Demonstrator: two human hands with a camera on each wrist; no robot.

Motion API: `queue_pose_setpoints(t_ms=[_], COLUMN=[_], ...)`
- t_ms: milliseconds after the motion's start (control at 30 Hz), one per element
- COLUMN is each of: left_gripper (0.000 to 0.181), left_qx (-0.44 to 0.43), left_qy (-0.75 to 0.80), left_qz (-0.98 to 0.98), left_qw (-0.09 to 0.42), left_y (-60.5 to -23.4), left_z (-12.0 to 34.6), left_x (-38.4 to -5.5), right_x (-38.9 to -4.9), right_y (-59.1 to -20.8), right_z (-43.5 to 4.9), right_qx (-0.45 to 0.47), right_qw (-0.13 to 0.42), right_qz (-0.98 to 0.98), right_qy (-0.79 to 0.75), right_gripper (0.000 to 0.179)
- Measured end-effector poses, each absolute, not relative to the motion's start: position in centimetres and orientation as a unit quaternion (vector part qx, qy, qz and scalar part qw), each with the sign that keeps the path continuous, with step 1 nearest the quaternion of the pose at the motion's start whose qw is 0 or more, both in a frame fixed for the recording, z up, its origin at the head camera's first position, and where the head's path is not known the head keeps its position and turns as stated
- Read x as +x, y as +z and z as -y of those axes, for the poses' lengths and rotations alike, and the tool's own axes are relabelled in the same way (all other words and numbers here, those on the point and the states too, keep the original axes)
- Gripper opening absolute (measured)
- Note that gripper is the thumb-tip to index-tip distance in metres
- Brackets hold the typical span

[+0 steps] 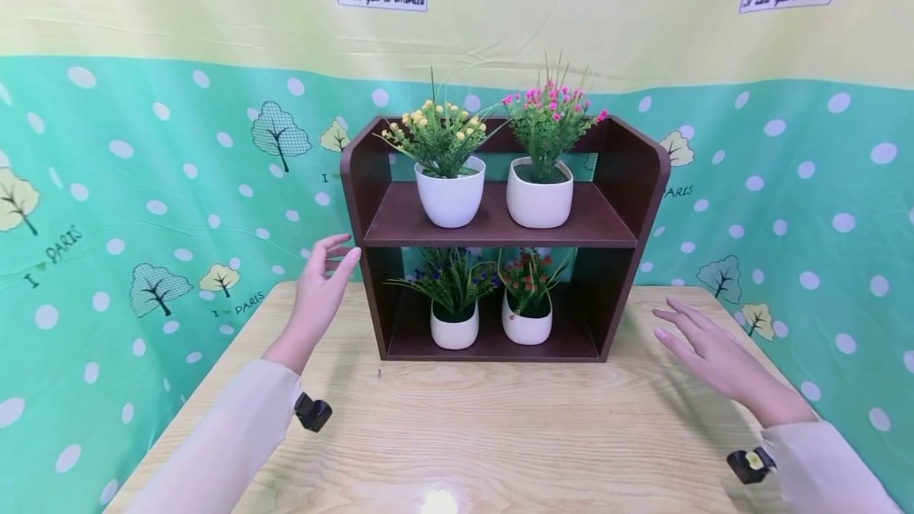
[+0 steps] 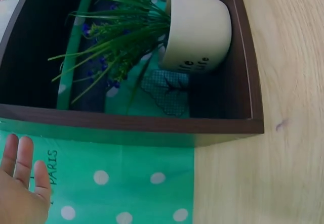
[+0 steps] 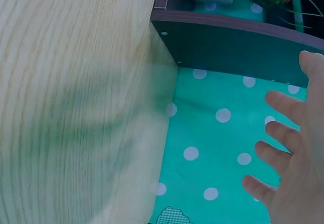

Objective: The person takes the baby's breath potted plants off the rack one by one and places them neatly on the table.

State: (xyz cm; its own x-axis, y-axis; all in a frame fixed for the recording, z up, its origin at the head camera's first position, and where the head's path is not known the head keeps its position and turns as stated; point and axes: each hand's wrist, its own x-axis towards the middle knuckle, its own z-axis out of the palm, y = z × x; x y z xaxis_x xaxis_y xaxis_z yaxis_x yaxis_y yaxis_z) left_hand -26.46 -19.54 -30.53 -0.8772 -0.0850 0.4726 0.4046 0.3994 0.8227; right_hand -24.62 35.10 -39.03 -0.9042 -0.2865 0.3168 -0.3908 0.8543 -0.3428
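A dark brown two-tier shelf (image 1: 500, 243) stands at the back of the table. On its upper tier are a white pot with yellow flowers (image 1: 451, 195) and a white pot with pink flowers (image 1: 539, 203). The lower tier holds a white pot with blue-purple flowers (image 1: 455, 329) and one with red flowers (image 1: 527, 325). My left hand (image 1: 324, 292) is raised beside the shelf's left side, fingers loosely bent, holding nothing. Off the shelf's right side, with a gap between, my right hand (image 1: 714, 355) hovers with fingers spread and holds nothing.
The light wood table (image 1: 485, 435) extends in front of the shelf. Behind and at both sides hangs a green and yellow curtain (image 1: 178, 205) with dots and trees. A small black device (image 1: 312, 412) sits at the left wrist, another (image 1: 750, 466) at the right.
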Motion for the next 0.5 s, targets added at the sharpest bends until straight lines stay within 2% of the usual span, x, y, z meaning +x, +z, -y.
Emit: queue_pose_setpoints(t_ms=[233, 500], left_gripper=[0.049, 0.055], left_qx=[-0.075, -0.055], left_qy=[-0.552, -0.571], left_qz=[0.797, 0.776], left_qw=[0.234, 0.261], left_y=[-29.8, -31.0], left_z=[18.8, 19.1], left_x=[-27.1, -30.1], right_x=[-24.5, -24.4], right_y=[-38.4, -37.8], right_z=[-34.4, -33.3], right_qx=[0.191, 0.192], right_qw=[0.135, 0.139], right_qz=[0.949, 0.947], right_qy=[0.211, 0.215], right_gripper=[0.045, 0.047])
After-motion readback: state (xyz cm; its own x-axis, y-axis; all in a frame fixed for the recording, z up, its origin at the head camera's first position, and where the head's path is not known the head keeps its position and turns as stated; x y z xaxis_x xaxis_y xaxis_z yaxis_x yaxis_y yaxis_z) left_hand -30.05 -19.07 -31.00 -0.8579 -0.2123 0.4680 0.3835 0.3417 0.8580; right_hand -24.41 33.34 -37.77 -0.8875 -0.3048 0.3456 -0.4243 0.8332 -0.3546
